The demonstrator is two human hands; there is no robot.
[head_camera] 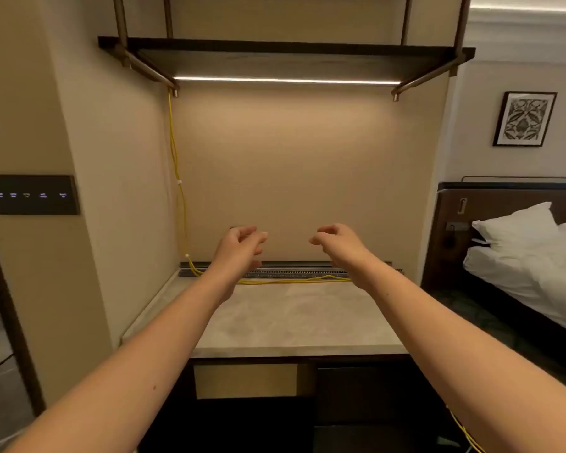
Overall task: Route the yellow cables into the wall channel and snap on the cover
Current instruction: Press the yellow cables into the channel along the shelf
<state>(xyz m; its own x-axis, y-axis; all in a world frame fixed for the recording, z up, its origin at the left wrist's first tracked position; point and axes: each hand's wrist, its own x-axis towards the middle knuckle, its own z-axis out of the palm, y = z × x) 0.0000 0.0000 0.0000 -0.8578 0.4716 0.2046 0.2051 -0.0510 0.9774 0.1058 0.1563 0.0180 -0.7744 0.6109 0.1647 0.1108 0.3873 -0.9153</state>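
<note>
Our left hand [239, 245] and right hand [337, 243] hover loosely curled, holding nothing; we should tuck the yellow cables [291, 281] fully into the wall channel [294, 273] along the table's [291, 315] back edge.

Yellow cables [294, 280], grey channel [294, 273], beige wall [307, 165], white bedding [523, 256].

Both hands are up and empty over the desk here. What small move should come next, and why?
Probably lower both hands to the yellow cables and press them back into the open channel: the cables lie along the desktop just in front of it, and no cover shows.
</note>
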